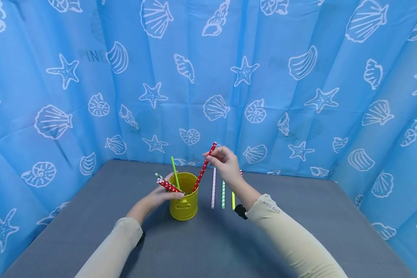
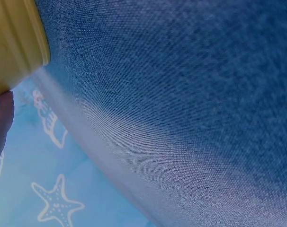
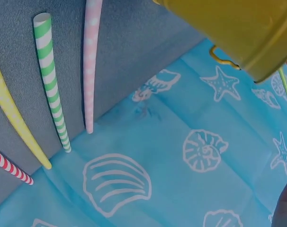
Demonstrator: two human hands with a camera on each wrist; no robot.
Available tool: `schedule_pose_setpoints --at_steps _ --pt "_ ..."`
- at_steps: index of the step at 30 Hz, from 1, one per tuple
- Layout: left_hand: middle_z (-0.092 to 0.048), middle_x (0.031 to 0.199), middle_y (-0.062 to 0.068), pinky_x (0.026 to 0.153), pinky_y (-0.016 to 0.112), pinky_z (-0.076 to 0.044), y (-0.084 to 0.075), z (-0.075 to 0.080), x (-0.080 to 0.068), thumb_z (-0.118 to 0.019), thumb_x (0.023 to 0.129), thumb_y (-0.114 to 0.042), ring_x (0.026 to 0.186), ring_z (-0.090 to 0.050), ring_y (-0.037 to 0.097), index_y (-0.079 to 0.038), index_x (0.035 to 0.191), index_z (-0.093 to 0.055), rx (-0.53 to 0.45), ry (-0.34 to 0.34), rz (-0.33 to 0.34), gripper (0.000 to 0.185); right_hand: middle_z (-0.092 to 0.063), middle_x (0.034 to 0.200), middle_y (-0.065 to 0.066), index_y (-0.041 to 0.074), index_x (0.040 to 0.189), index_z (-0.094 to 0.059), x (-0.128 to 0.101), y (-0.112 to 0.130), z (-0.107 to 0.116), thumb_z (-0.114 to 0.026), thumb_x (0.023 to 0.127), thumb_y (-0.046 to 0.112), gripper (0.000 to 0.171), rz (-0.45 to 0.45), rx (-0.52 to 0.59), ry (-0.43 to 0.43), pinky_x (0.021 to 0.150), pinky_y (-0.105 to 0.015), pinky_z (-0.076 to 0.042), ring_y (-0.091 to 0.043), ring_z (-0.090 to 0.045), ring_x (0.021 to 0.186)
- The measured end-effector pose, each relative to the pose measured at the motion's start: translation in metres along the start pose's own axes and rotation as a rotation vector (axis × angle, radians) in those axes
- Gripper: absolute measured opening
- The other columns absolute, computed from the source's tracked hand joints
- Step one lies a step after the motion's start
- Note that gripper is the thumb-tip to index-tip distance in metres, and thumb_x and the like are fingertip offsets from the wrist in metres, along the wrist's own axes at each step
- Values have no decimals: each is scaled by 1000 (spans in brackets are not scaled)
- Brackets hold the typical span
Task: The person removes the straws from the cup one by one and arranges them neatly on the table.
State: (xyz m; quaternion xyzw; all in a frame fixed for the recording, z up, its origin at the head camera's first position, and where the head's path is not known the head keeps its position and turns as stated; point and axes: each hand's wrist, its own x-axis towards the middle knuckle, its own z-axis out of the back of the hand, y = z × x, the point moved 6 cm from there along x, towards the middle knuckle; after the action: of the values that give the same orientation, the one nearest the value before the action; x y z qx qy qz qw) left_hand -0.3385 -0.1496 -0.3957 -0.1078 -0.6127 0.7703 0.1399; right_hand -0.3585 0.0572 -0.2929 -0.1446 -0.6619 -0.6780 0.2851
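Right hand [image 1: 226,164] pinched a red dotted straw [image 1: 204,166] near its top, tip in the yellow cup [image 1: 184,200]. Straw looked light, crushable paper; hold mid-shaft gently. Left hand [image 1: 158,197] curled fingers round the cup, steadying it.

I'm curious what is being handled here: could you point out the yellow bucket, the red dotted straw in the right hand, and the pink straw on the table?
yellow bucket [image 1: 184,206], head view, front wall.
red dotted straw [image 1: 203,170], head view, mid-shaft.
pink straw [image 1: 213,189], head view, mid-length.

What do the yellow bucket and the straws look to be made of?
Yellow bucket: likely painted metal, judging by its glossy sheen, rolled rim and wire handle loop. Straws on the table: probably paper, with a matte surface and printed stripes and dots.
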Motion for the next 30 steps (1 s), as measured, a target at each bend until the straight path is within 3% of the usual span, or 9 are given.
schedule_pose_setpoints --at_steps 3,18,21,24,30 --pt "-18 155 23 112 63 -13 1 1 -1 -69 85 -19 141 -17 41 -5 155 -4 -6 6 -7 96 -68 104 -24 -7 99 -57 1 2 4 -62 91 -4 10 14 18 -46 79 -34 -56 -12 -67 88" --pt "-21 155 21 112 63 -11 0 1 0 -68 85 -21 142 -17 40 -7 155 -4 12 -6 -1 96 -69 90 2 -6 120 -61 3 11 41 -64 89 -7 31 31 96 -377 74 -21 -53 -10 -65 82" --pt "-20 154 21 112 62 -11 0 1 0 -68 85 -21 141 -18 40 -7 155 -4 2 -3 -5 96 -69 90 2 -3 125 -59 3 9 49 -63 90 -6 36 18 75 -376 74 -21 -52 -10 -64 81" --pt "-19 155 21 112 61 -11 0 1 1 -68 86 -20 141 -18 40 -6 155 -3 -12 6 -10 95 -70 95 -6 -1 128 -58 2 8 58 -64 91 -4 38 8 3 -347 75 -20 -51 -9 -62 84" --pt "-20 154 22 113 62 -11 2 2 1 -67 86 -19 141 -18 40 -5 155 -3 -22 12 -20 95 -62 110 -25 2 135 -53 -1 1 72 -64 91 -2 46 -51 -155 -227 76 -19 -50 -12 -57 87"
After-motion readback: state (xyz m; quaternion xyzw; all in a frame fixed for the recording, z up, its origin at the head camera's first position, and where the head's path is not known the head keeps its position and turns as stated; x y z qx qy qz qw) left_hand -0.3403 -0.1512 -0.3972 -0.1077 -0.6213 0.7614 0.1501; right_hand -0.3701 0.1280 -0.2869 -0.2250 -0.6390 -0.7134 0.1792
